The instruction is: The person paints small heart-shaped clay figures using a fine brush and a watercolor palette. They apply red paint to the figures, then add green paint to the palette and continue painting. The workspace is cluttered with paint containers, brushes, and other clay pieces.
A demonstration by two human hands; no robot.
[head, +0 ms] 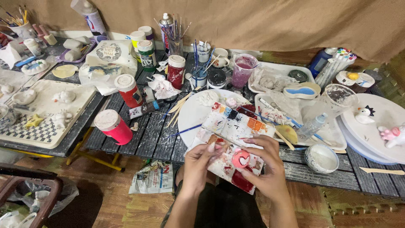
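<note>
Both hands, left hand (pixel 198 162) and right hand (pixel 265 166), grasp a pink figurine (pixel 241 159) (above the palette (pixel 232 126))

There is one view, from the camera on my head, and it looks steeply down and forward over my lap. My hands sit nearest, at the lower middle of the frame: the left hand (pixel 198 164) and the right hand (pixel 263 166), close under the lens, forearms running off the bottom edge. The slatted table (pixel 139 139) crosses the middle of the frame from left to right, a little farther off. The tan cloth wall (pixel 274 21) fills the top, farthest away. The floor (pixel 122 207) shows at the lower left, under the table's near edge. The wide lens bends the edges outward.
</note>
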